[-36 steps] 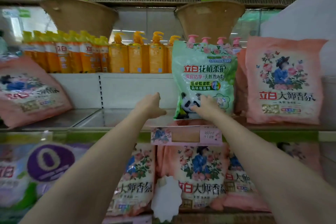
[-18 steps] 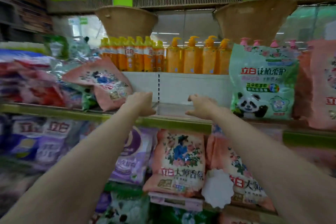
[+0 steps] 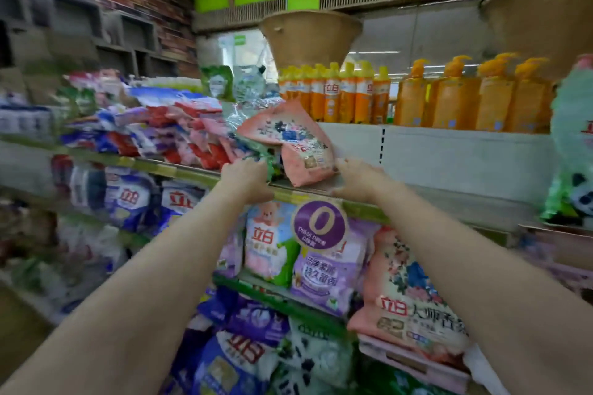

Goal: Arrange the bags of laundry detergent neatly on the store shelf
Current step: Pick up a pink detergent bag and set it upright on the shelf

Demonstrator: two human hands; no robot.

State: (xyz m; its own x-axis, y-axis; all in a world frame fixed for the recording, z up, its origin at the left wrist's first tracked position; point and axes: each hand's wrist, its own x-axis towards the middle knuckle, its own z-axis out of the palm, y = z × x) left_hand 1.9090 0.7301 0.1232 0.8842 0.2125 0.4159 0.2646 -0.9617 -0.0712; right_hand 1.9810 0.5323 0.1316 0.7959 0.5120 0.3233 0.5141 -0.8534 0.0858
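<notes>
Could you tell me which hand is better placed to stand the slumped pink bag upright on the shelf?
Right, probably. The right hand already touches the lower right corner of the pink bag, beside the bare shelf. The left hand sits at the green bag under it.

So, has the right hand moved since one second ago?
Yes. It was then on the green panda bag; now the right hand is far to the left of that bag, at the edge of the slumped pink bag.
</notes>
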